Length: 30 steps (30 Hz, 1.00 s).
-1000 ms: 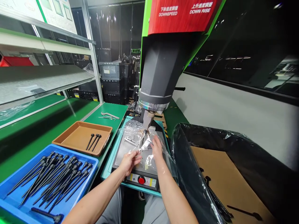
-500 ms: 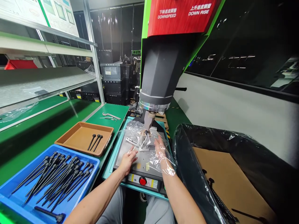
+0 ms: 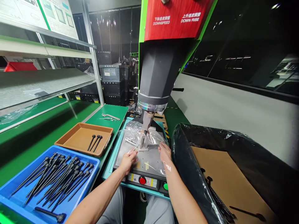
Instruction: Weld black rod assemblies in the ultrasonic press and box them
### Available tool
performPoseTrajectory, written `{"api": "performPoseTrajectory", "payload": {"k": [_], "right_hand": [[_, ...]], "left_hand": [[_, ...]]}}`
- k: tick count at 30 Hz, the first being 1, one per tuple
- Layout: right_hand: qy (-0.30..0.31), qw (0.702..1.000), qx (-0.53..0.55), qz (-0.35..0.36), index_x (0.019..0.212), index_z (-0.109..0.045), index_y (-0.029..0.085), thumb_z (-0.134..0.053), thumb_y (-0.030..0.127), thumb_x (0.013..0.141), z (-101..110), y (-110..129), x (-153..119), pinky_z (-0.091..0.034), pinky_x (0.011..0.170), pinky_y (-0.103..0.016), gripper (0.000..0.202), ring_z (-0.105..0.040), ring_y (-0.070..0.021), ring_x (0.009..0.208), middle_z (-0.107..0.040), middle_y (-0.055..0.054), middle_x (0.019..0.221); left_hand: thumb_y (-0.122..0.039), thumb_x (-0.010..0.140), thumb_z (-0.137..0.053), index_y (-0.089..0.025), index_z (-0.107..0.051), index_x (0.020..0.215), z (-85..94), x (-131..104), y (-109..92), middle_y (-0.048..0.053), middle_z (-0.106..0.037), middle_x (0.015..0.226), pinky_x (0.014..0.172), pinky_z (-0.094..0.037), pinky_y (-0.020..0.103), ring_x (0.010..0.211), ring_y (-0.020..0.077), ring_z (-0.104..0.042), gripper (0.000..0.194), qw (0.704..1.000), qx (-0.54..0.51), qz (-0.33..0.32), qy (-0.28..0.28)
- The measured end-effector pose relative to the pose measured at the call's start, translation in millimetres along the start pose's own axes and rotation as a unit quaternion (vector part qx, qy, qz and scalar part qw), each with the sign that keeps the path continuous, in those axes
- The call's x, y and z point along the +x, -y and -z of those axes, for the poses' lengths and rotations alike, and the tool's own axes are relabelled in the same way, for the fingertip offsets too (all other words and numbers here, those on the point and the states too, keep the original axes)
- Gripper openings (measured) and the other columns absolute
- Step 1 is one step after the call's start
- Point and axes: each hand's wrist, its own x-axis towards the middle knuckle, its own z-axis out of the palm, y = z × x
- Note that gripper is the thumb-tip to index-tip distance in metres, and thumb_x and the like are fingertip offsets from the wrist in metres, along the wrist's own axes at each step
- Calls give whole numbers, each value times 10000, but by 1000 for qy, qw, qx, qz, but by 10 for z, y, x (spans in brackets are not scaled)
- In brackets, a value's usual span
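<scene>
Right hand drawn back toward the plate's near edge since the earlier frame; clear film now stretched flatter over the fixture.

Left to right: blue tray (image 3: 14, 199) of black pins (image 3: 58, 180) on the green desk (image 3: 35, 130); brown tray (image 3: 70, 140) with three pins (image 3: 94, 142); left hand (image 3: 128, 160), fingers pinching the clear film (image 3: 135, 137) at its left edge; metal plate (image 3: 140, 160) under the press horn (image 3: 146, 119), red button (image 3: 141, 180) in front; right hand (image 3: 165, 153), fingertips curled, gripping the film's right edge; black-lined carton (image 3: 224, 174). Film spans the plate between both hands, apparently being positioned.
</scene>
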Motion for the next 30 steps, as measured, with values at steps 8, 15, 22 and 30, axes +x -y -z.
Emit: {"api": "performPoseTrajectory", "payload": {"k": [8,15,22,30], "right_hand": [[-127,992,11,-5,942,-550,191,-704,439,567,536,-70,-378,-389,450,-216,475,-499,-97,505,-582,-2,766],[-151,947,-262,113,1121,-610,164,-626,571,683,1297,-250,-1168,-504,805,-409,598,-593,-302,982,-585,-154,1122],[-41,900,-421,107,1452,-369,176,-480,701,770,1552,-630,-1732,-411,988,-499,868,-466,-396,1243,-468,-187,1356],[-73,910,-398,92,1234,-571,111,-469,784,725,1527,-634,-1513,-403,991,-491,850,-527,-396,1150,-580,-209,1199]], "left_hand": [[-334,615,-836,-131,-669,973,88,-90,106,139,-680,988,850,-537,384,932,245,-666,444,998,-4,54,-41],[-320,717,-698,-187,-628,1109,679,-503,302,134,-571,1274,1054,-390,466,1198,301,-531,421,936,252,-138,-204],[-368,783,-630,-205,-462,1382,1263,-635,642,135,-501,1398,1122,-316,481,1333,308,-425,643,869,427,-171,-185],[-441,753,-686,-202,-520,1349,1392,-557,680,127,-531,1398,1123,-321,440,1320,302,-459,663,901,373,-153,-159]]}}
